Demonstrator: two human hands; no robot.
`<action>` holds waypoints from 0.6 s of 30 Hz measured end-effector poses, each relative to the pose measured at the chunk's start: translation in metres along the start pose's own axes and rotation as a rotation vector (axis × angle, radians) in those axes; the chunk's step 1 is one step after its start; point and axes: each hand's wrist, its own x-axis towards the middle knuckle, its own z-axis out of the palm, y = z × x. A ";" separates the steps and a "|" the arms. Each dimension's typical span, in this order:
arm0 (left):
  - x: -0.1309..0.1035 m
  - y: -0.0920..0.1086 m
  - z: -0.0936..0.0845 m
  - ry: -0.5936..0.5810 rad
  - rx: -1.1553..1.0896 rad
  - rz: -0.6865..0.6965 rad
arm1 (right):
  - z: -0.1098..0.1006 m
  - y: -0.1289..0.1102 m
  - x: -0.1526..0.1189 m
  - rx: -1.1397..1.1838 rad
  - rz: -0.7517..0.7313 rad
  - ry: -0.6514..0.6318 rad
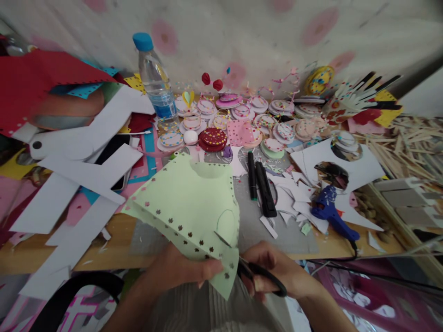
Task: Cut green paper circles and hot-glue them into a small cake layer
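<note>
A light green sheet [187, 193] with punched shapes along its edges is pinched at its lower corner by my left hand [185, 269]. Black-handled scissors [263, 275] are gripped in my right hand [277, 265], their blades apart at the sheet's right edge, with one blade lying over the green paper. A curved outline is drawn on the sheet just above the blade. Both hands are in front of the table's near edge, close together.
Behind the sheet stand a water bottle [157, 87] and many small decorated discs [213, 138]. A black cutter [266, 189], a marker [252, 175], paper scraps [294, 193] and a blue glue gun [332, 212] lie to the right. White strips [58, 198] cover the left.
</note>
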 end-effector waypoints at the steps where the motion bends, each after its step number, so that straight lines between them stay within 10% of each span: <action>1: 0.000 0.000 0.000 0.003 0.000 0.010 | 0.000 0.000 0.000 0.001 0.004 0.004; 18: -0.001 -0.018 0.027 0.560 -0.136 0.055 | 0.007 0.016 0.009 0.093 -0.093 0.044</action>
